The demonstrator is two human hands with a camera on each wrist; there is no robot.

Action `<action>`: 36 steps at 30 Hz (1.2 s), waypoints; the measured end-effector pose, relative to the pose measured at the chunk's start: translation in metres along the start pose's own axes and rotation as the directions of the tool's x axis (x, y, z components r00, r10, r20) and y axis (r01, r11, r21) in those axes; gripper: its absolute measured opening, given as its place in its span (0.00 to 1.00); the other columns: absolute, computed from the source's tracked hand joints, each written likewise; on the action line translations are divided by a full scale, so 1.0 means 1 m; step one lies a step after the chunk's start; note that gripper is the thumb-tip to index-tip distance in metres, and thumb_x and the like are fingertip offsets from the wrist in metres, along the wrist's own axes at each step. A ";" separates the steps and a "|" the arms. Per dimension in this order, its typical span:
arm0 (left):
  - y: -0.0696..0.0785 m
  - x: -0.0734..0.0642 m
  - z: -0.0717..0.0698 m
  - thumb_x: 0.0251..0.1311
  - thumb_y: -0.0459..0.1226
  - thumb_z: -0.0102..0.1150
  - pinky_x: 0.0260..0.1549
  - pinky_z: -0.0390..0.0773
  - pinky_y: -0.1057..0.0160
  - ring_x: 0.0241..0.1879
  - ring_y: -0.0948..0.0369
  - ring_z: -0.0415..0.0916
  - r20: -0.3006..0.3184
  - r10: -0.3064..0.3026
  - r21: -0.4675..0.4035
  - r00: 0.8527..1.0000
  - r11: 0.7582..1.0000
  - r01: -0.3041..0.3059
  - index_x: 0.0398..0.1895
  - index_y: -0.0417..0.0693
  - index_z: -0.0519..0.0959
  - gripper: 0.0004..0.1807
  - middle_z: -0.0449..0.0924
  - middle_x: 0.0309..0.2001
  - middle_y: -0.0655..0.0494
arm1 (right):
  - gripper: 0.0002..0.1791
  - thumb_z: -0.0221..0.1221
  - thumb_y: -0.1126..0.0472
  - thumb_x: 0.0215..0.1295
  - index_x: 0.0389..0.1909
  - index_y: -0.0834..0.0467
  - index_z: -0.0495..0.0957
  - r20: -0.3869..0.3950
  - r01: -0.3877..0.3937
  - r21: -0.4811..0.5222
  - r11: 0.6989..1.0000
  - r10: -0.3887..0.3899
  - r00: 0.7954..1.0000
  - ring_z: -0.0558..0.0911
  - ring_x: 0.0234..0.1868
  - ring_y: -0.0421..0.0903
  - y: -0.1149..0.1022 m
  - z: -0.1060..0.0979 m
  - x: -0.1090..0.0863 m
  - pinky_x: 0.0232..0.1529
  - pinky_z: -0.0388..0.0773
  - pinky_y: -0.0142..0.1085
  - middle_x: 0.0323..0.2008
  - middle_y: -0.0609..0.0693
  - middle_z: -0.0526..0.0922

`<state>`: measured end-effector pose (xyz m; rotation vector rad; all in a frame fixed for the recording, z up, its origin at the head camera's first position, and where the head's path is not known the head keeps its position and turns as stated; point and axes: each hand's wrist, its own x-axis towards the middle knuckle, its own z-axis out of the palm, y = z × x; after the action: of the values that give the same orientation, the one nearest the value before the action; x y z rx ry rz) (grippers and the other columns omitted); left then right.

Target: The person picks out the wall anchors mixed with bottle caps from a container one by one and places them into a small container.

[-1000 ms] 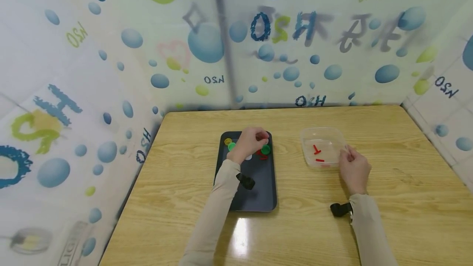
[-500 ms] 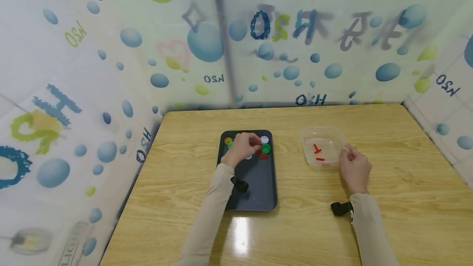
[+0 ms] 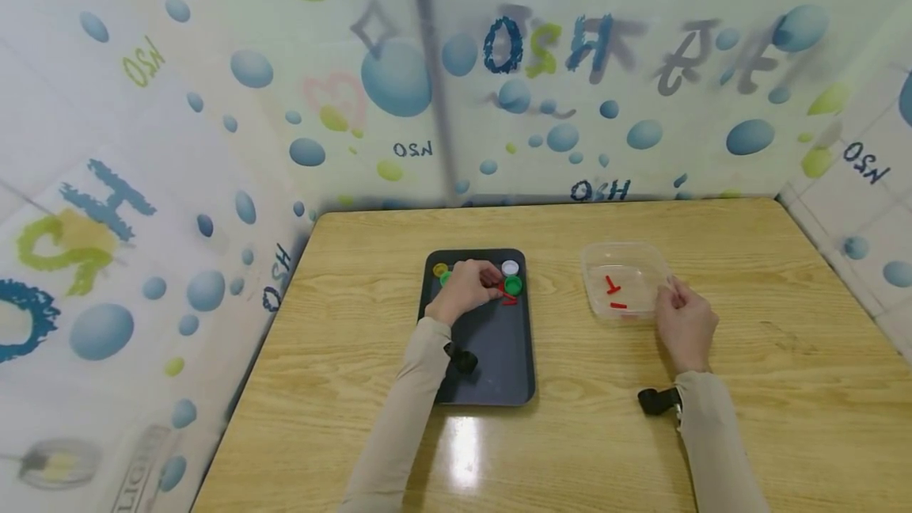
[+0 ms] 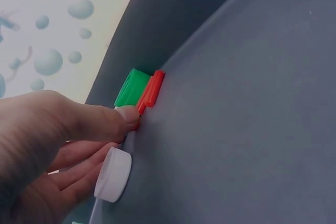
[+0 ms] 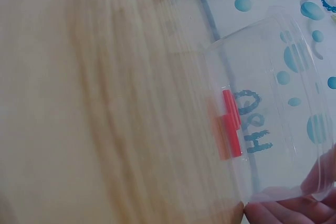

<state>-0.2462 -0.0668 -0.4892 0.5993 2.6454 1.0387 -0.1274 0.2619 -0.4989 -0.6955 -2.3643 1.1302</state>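
My left hand (image 3: 466, 289) is over the upper part of a dark tray (image 3: 492, 370). In the left wrist view its thumb and fingers pinch at a red stick (image 4: 140, 104), beside another red stick (image 4: 155, 88). A green bottle cap (image 4: 131, 88) stands just beyond the fingertips, and a white bottle cap (image 4: 114, 176) lies below the fingers. The fingertips' far side is hidden. My right hand (image 3: 685, 327) grips the near right rim of a clear plastic container (image 3: 627, 256). Several red sticks (image 5: 232, 124) lie in the container.
Another white cap (image 3: 510, 268) sits in the tray's far right corner, with a yellow cap (image 3: 440, 269) and a second green cap (image 3: 446, 278) at the far left. The wooden table (image 3: 570, 434) meets a patterned wall curtain (image 3: 513, 149) at its back edge.
My left hand has come down and slightly left from the tray's far right corner to the red sticks, uncovering the white cap there. My right hand keeps its grip on the container.
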 end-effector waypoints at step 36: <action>-0.003 0.000 0.001 0.67 0.32 0.63 0.36 0.82 0.62 0.37 0.59 0.82 -0.094 -0.041 0.028 0.995 0.999 0.044 0.41 0.46 0.86 0.05 0.87 0.39 0.52 | 0.24 0.51 0.53 0.74 0.63 0.63 0.78 0.021 -0.027 -0.002 1.000 0.027 0.999 0.76 0.32 0.43 -0.001 -0.001 0.001 0.25 0.62 0.18 0.53 0.63 0.85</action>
<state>-0.2466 -0.0681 -0.4915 0.5099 2.7463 1.0411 -0.1282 0.2628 -0.4980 -0.7217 -2.3804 1.1518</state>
